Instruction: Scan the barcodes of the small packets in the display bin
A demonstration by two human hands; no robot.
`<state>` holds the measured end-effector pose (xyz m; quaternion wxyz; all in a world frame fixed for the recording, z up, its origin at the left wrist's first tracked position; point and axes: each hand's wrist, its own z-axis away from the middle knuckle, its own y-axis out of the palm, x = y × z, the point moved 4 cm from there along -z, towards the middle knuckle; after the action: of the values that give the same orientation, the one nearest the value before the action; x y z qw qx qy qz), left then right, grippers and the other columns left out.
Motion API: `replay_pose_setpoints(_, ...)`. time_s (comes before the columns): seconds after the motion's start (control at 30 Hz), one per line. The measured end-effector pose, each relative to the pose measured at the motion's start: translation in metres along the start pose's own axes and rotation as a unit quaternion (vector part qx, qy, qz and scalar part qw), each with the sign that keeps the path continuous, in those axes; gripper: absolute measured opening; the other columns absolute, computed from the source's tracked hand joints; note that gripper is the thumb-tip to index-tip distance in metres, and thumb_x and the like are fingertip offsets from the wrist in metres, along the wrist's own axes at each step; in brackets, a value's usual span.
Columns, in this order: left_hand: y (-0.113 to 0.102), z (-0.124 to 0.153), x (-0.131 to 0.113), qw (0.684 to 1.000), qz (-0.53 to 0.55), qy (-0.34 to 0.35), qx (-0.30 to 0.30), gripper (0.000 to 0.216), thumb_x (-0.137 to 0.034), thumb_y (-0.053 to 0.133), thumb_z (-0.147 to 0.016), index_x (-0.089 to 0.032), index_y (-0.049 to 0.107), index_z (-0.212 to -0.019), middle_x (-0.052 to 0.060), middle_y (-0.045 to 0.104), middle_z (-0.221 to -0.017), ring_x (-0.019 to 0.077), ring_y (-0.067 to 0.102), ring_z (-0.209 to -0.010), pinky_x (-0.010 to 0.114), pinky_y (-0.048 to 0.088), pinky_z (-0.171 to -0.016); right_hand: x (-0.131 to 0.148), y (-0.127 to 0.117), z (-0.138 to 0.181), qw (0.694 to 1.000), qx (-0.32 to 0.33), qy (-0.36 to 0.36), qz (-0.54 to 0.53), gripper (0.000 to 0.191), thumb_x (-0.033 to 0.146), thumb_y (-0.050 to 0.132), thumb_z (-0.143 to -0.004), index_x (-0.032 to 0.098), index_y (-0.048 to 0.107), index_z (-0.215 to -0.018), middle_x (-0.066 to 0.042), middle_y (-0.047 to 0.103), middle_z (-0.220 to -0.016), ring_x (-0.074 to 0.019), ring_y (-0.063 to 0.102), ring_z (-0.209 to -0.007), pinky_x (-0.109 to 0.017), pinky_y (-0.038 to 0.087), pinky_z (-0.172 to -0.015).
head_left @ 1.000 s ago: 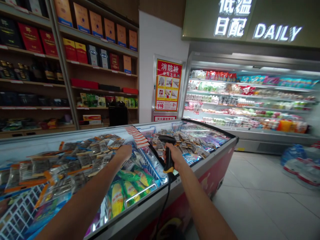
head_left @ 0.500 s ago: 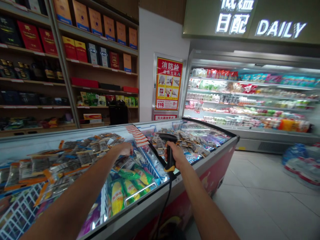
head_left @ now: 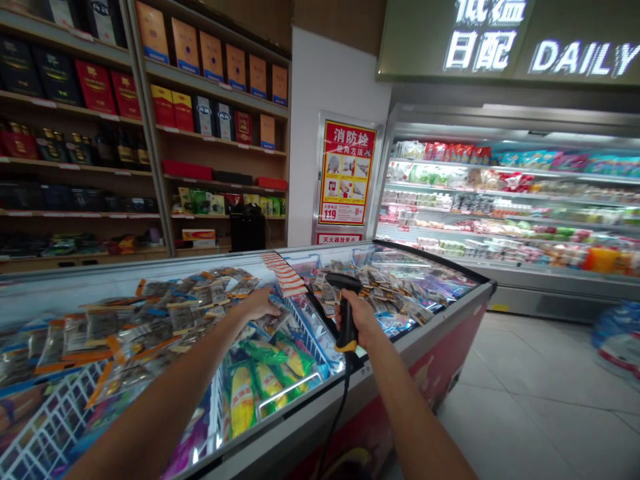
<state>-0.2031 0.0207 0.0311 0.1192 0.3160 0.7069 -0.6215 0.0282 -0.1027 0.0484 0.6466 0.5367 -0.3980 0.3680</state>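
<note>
My right hand is wrapped round the black and yellow handle of a barcode scanner, which is upright above the freezer's near edge with its head to the upper left. A dark cable hangs down from the grip. My left hand reaches into the chest freezer, fingers stretched out over clear-wrapped packs at the back of a wire basket; whether they touch cannot be told. Yellow and green bags of corn lie in that basket, nearer to me. Left of the hand, many small brown packets are heaped.
The freezer's front rim runs across before me. A red-and-white striped strip lies by the glass lid's edge. Shelves of boxes stand behind, a lit refrigerated display at the back right, and wrapped water bottles on the floor.
The view has shifted slightly left, so the scene sits further right. My left hand's fingers look more stretched out over the packs. My right hand keeps its hold on the scanner.
</note>
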Motion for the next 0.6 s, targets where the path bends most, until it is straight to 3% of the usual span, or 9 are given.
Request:
replay_pose_setpoints(0.1, 0.009, -0.014, -0.014, 0.989, 0.112, 0.000, -0.096, 0.045, -0.017, 0.065, -0.053, -0.015, 0.061, -0.097, 0.001, 0.066, -0.074, 0.0184, 0.061, -0.070, 0.026, 0.045, -0.064, 0.003, -0.002, 0.000, 1.000, -0.007, 0.001, -0.004, 0.022, 0.039, 0.056, -0.070, 0.018, 0.050, -0.072, 0.006, 0.050, -0.045, -0.0087, 0.046, -0.034, -0.020, 0.038, -0.033)
replay_pose_setpoints(0.2, 0.019, -0.028, -0.029, 0.966, 0.210, -0.005, -0.150, 0.049, -0.012, 0.062, -0.055, -0.016, 0.057, -0.104, -0.004, 0.059, -0.063, 0.0140, 0.058, -0.061, 0.023, 0.044, -0.059, 0.009, -0.004, 0.001, 1.000, -0.002, -0.005, -0.008, 0.023, 0.040, 0.055, -0.071, 0.018, 0.050, -0.072, 0.005, 0.051, -0.045, -0.0088, 0.046, -0.034, -0.020, 0.038, -0.032)
replay_pose_setpoints(0.37, 0.032, -0.046, -0.054, 0.946, 0.261, 0.030, -0.189, 0.046, -0.011, 0.063, -0.054, -0.017, 0.058, -0.100, -0.007, 0.052, -0.058, 0.0114, 0.054, -0.058, 0.023, 0.042, -0.059, 0.012, -0.005, 0.003, 1.000, 0.019, -0.003, 0.010, 0.021, 0.038, 0.053, -0.073, 0.018, 0.050, -0.073, 0.005, 0.051, -0.045, -0.0089, 0.045, -0.034, -0.020, 0.037, -0.032)
replay_pose_setpoints(0.6, 0.042, -0.060, -0.074, 0.944, 0.261, 0.032, -0.198, 0.049, -0.012, 0.064, -0.055, -0.017, 0.058, -0.103, -0.007, 0.052, -0.058, 0.0117, 0.054, -0.057, 0.022, 0.040, -0.056, 0.009, -0.008, 0.004, 1.000, 0.018, 0.007, 0.013, 0.024, 0.041, 0.056, -0.070, 0.018, 0.050, -0.071, 0.005, 0.051, -0.045, -0.0083, 0.045, -0.034, -0.020, 0.037, -0.032)
